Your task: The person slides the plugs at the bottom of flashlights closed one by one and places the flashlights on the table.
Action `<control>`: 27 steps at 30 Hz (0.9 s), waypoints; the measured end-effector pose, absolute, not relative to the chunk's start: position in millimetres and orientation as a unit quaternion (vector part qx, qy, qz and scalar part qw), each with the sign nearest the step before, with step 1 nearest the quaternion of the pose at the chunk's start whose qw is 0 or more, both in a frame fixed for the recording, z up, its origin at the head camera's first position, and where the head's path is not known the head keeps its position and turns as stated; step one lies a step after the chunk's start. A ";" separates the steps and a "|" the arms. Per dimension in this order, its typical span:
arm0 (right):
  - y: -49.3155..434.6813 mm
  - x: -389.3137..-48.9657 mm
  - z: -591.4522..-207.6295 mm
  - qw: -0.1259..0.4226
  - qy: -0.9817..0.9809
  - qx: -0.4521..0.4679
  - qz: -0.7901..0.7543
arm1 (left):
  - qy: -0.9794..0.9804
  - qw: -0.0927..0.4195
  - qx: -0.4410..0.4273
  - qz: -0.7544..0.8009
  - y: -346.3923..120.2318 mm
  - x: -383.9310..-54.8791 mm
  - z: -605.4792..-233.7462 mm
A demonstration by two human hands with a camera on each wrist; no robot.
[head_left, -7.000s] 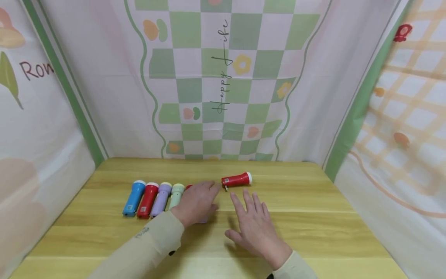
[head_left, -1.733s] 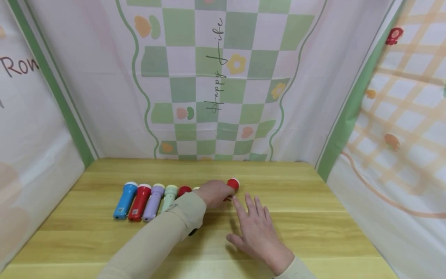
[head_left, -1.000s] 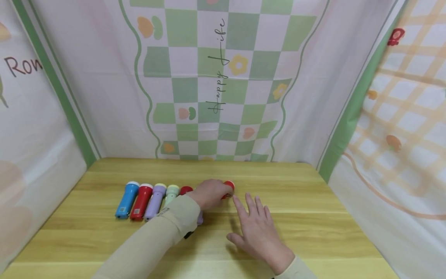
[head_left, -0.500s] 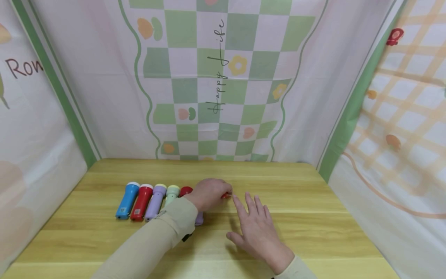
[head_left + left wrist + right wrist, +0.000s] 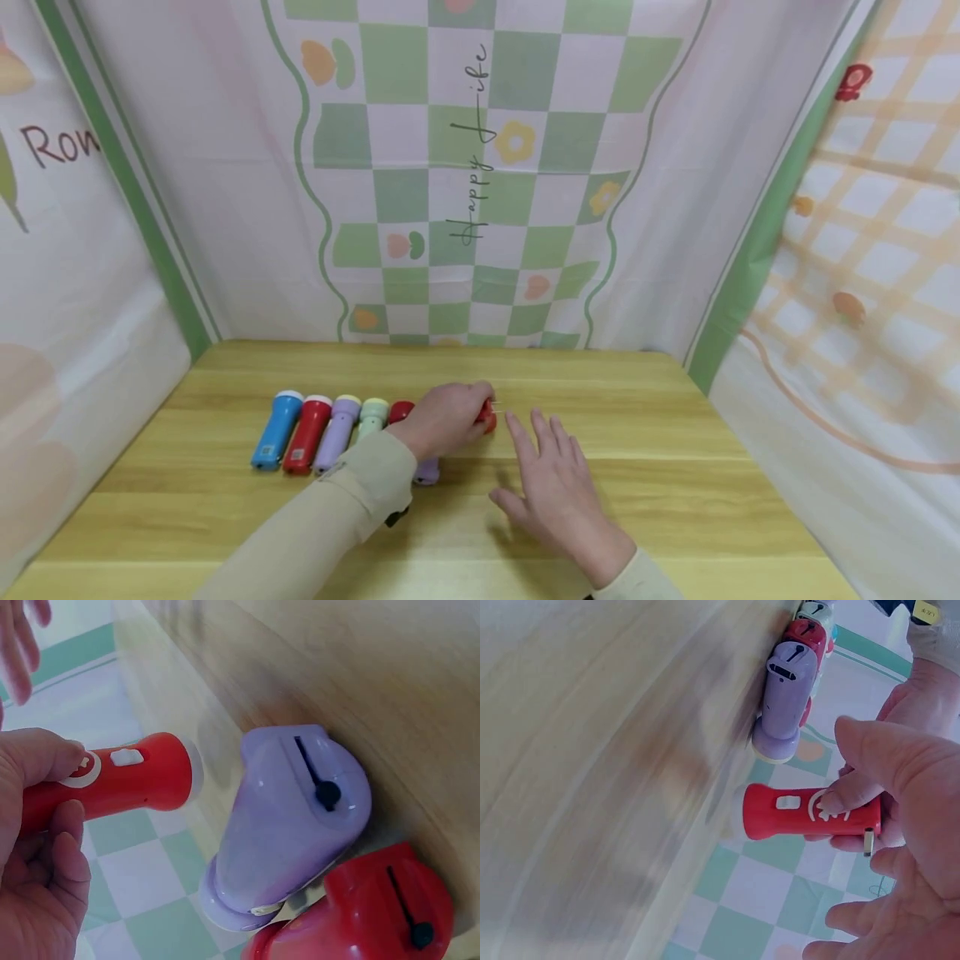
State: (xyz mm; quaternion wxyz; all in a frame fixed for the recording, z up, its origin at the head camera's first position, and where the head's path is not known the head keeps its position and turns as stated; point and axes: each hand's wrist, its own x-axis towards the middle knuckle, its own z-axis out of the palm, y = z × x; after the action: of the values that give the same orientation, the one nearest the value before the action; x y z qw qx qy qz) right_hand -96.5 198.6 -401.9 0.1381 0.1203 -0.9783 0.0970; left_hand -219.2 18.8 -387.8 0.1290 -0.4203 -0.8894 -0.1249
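My left hand [image 5: 446, 419] grips a red flashlight [image 5: 769, 812], thumb on its white-marked side. The flashlight stands roughly upright, white lens end toward the table, with a metal plug prong [image 5: 868, 842] folded out near its other end. Whether the lens touches the table I cannot tell. To its left lies the row's last flashlight, a purple one [image 5: 281, 825], beside a dark red flashlight [image 5: 401, 410]; my left arm partly covers both in the head view. My right hand [image 5: 558, 492] stays to the right with fingers spread, holding nothing.
Further left in the row lie a blue flashlight [image 5: 277, 432], a red flashlight [image 5: 308, 435], a purple flashlight [image 5: 338, 433] and a light green flashlight [image 5: 372, 417]. Printed cloth [image 5: 525, 225] hangs behind the wooden table [image 5: 637, 417] and along both sides.
The red flashlight lay on its side near the back; my left hand took hold of it, drew it left and nearer, and turned it lens down. My right hand has barely moved.
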 end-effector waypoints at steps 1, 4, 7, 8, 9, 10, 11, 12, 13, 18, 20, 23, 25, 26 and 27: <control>198.8 -96.9 -401.7 0.146 -0.977 0.121 0.097 | -0.887 0.134 -0.421 -0.132 17.7 -217.6 -386.6; 199.5 -98.4 -401.6 0.171 -0.972 0.125 0.101 | -0.886 0.128 -0.416 -0.161 14.5 -212.2 -381.7; 199.5 -99.4 -401.1 0.193 -0.967 0.130 0.108 | -0.888 0.104 -0.403 -0.194 11.7 -207.0 -377.1; 199.3 -99.8 -400.9 0.199 -0.965 0.131 0.112 | -0.890 0.092 -0.396 -0.205 10.9 -205.3 -375.8; 199.1 -100.1 -400.6 0.204 -0.963 0.131 0.117 | -0.892 0.081 -0.390 -0.216 10.0 -203.8 -374.8; 198.9 -100.4 -400.3 0.210 -0.961 0.132 0.122 | -0.891 0.072 -0.385 -0.229 9.0 -202.1 -373.7; 198.5 -100.6 -399.9 0.215 -0.959 0.134 0.126 | -0.890 0.065 -0.380 -0.243 8.0 -200.6 -372.6; 198.2 -100.9 -399.5 0.219 -0.958 0.134 0.130 | -0.888 0.057 -0.376 -0.257 6.9 -198.9 -371.6; 197.9 -101.2 -399.0 0.224 -0.956 0.135 0.135 | -0.886 0.051 -0.372 -0.273 5.8 -197.4 -370.5; 197.0 -103.9 -396.7 0.254 -0.944 0.154 0.144 | -0.867 0.016 -0.347 -0.357 -0.9 -190.7 -366.8; 196.7 -105.1 -395.7 0.266 -0.938 0.164 0.148 | -0.859 0.002 -0.338 -0.384 -3.5 -188.7 -366.3; 195.8 -105.8 -394.4 0.280 -0.932 0.173 0.154 | -0.850 -0.003 -0.335 -0.407 -7.0 -186.3 -366.3; 194.8 -105.5 -393.6 0.284 -0.929 0.173 0.161 | -0.843 -0.004 -0.338 -0.418 -9.4 -184.0 -366.2; 194.3 -105.3 -393.3 0.287 -0.928 0.175 0.164 | -0.841 -0.004 -0.340 -0.421 -10.5 -183.2 -366.4; 193.8 -105.1 -392.9 0.288 -0.927 0.175 0.167 | -0.838 -0.005 -0.341 -0.425 -11.6 -182.3 -366.6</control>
State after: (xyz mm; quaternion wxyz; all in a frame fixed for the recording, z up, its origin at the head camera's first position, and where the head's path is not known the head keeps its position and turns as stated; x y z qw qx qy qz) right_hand -105.1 193.8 -392.9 0.2880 0.1747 -0.9267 0.1668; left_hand -182.3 -11.6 -366.6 -0.0050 -0.3413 -0.8382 -0.4254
